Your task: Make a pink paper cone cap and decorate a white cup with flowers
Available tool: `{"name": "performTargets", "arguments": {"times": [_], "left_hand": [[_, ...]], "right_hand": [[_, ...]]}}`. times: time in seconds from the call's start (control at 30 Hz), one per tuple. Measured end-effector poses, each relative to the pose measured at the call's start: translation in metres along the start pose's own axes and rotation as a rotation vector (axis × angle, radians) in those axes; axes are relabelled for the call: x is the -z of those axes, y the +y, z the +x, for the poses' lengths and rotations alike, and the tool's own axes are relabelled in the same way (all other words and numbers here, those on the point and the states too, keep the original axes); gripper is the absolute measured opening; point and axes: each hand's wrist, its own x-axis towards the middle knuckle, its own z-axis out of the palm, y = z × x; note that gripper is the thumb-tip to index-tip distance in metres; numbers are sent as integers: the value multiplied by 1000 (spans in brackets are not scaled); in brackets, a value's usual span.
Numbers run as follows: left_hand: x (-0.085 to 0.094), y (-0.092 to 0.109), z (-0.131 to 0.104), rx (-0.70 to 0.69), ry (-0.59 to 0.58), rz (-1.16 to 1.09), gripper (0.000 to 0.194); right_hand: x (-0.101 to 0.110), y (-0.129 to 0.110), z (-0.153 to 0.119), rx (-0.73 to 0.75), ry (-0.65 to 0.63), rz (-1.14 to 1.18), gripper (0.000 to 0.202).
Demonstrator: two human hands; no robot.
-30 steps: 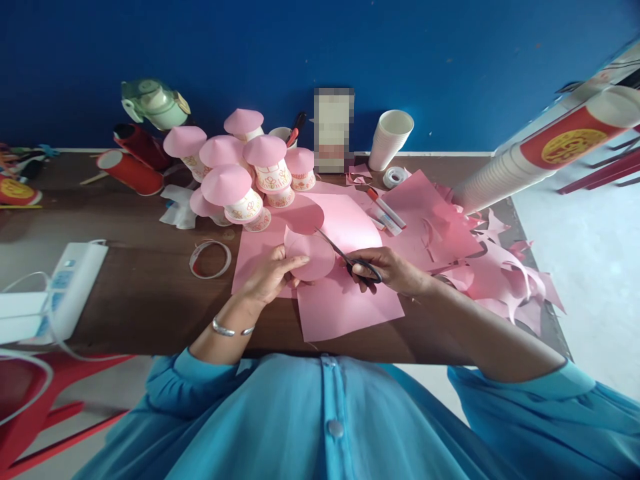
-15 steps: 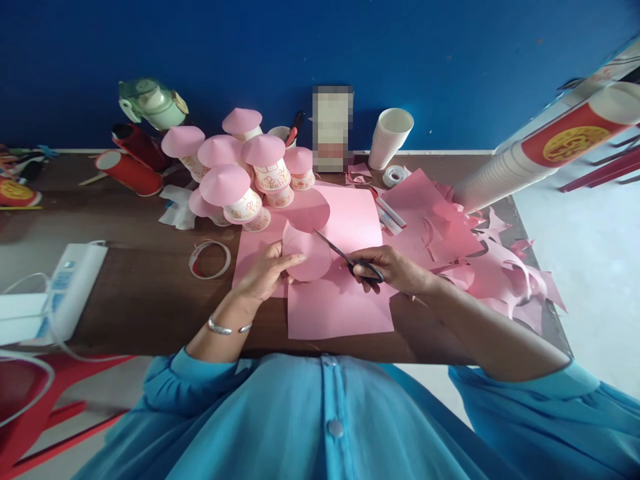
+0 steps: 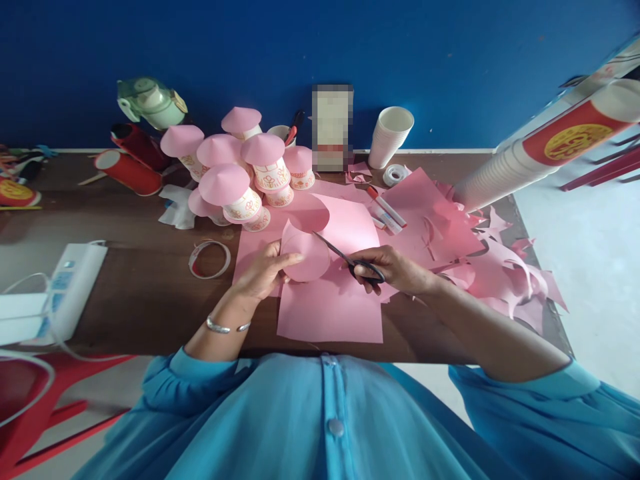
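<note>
Between thumb and fingers, my left hand (image 3: 264, 270) pinches the left side of a sheet of pink paper (image 3: 330, 319), at a rounded part (image 3: 307, 257) with a curved cut along its upper edge. My right hand (image 3: 383, 267) grips black-handled scissors (image 3: 367, 271), their blades pointing up and left over the rounded part. The blades look closed or nearly so. More pink paper (image 3: 245, 257) lies underneath on the table. Beyond my left hand stand several decorated paper cups with pink cone tops (image 3: 225, 185).
Pink offcuts (image 3: 510, 280) cover the table's right side, beside a long stack of cups (image 3: 493, 175). Markers (image 3: 389, 217), a tape roll (image 3: 396, 175) and upright white cups (image 3: 391, 139) sit farther back. A tape ring (image 3: 210, 259) and a power strip (image 3: 70, 290) lie left.
The sheet's lower part has swung to the left and its upper part has tilted down at the right, uncovering more of the markers. Both hands stay almost where they were.
</note>
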Motion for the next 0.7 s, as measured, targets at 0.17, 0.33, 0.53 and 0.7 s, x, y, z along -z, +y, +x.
{"name": "performTargets", "arguments": {"times": [0.17, 0.33, 0.53, 0.7], "left_hand": [[2, 0, 1, -3, -14, -16, 38], [3, 1, 0, -15, -20, -23, 36], [2, 2, -2, -11, -20, -38, 34], [3, 3, -2, -8, -9, -37, 34]], "right_hand": [[0, 1, -1, -14, -11, 18, 54], [0, 0, -1, -27, -16, 24, 55], [-1, -5, -3, -49, -26, 44, 53], [-2, -4, -4, -60, -10, 65, 54]]}}
